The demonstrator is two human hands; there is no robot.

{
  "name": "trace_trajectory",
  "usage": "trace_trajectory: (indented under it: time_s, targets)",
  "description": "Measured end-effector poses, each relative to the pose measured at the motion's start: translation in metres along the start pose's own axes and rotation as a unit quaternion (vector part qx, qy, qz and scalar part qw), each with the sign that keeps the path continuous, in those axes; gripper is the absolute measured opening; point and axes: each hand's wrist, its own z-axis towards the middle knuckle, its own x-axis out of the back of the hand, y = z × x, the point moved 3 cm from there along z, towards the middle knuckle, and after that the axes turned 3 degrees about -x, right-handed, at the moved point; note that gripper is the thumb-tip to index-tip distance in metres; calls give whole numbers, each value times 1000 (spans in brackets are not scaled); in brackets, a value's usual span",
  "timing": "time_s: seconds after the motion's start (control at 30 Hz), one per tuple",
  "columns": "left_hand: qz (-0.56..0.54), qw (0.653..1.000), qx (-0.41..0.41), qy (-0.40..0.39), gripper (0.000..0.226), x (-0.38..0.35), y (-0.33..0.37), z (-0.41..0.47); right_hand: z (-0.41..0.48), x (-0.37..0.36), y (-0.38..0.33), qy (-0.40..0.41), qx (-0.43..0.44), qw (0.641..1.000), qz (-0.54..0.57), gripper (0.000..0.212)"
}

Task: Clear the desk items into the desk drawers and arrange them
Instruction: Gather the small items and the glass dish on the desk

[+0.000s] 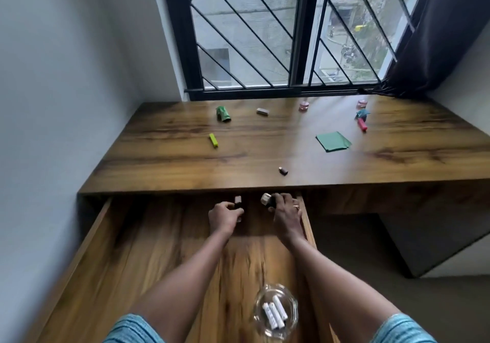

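Arms stretched forward; left hand (224,216) pinches pinkish block (237,200), right hand (287,211) grips dark block (270,203).

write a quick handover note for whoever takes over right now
Hands: left hand grips a small dark piece at the back of the open drawer; right hand grips a beige-capped piece beside it.
Done: glass bowl of white cylinders sits at the drawer's near end.
Left on the desk: green wrapper, beige block, pink jar, second pink jar, teal piece, red stick, green paper, yellow stick, small brown piece.
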Motion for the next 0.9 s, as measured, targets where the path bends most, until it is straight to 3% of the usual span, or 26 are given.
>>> trace_trajectory:
  time_s: [0.27,0.47,0.63,0.9]
  targets:
    - [30,994,110,3,30,18,-106,-67,-107,-61,-13,-103,-5,995,-4,34]
    - [132,978,158,-23,36,33,-147,-87,-149,-89,-35,-161,-62,985,-6,38]
    - [210,967,139,-41,32,29,-166,-93,-166,-107,-38,-211,-134,968,14,48]
    - [234,963,118,-57,28,24,-174,-102,-172,-121,-43,-198,-163,967,3,28]
